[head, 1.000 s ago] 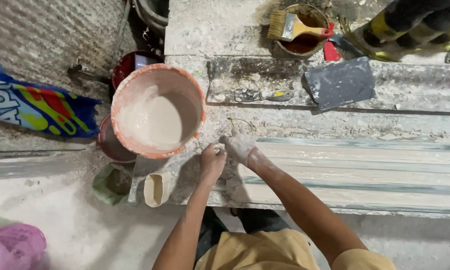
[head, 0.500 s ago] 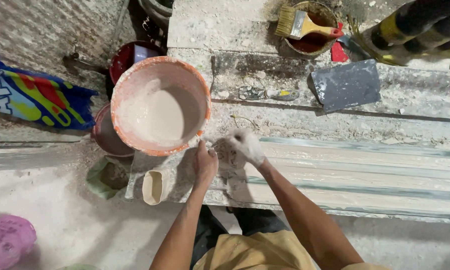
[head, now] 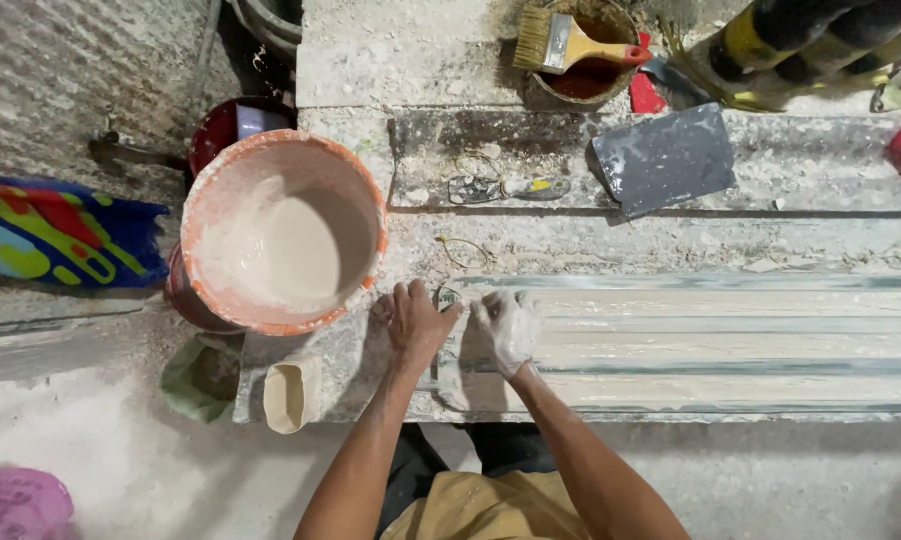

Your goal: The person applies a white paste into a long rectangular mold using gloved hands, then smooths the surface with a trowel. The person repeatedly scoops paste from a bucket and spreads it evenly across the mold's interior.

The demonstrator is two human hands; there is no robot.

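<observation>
**A:** Moulding strip [head: 710,345], long, ribbed and wet with white plaster, lies along the near edge of the worktop [head: 410,60] and runs off to the right. Both hands rest on its left end.

**B:** Holding anything?

**A:** No. The left hand [head: 413,322] lies flat with fingers spread, just off the end of the strip, beside a small dark bit I cannot make out. The right hand [head: 507,328], coated white, presses open-palmed on the strip itself. Neither is clenched.

**B:** So which step is this?

**A:** I judge it to be smoothing or shaping the wet end by hand. A further stroke would call for even pressure along the ribs, so the grooves keep their line.

**B:** What is close by?

**A:** At the near left corner a small pale scoop [head: 292,394] lies by a green cloth [head: 198,378]. Just beyond the left hand stands an orange-rimmed bucket [head: 282,232] of pale plaster mix, nearly touching the fingers; it crowds that side.

**B:** And farther back?

**A:** Midway, a folding knife [head: 510,187] and a dark trowel blade [head: 663,158]. At the far edge, a paintbrush [head: 570,42] rests across a bowl of red-brown liquid [head: 585,75]. Nothing lies on the strip to the right.
</observation>
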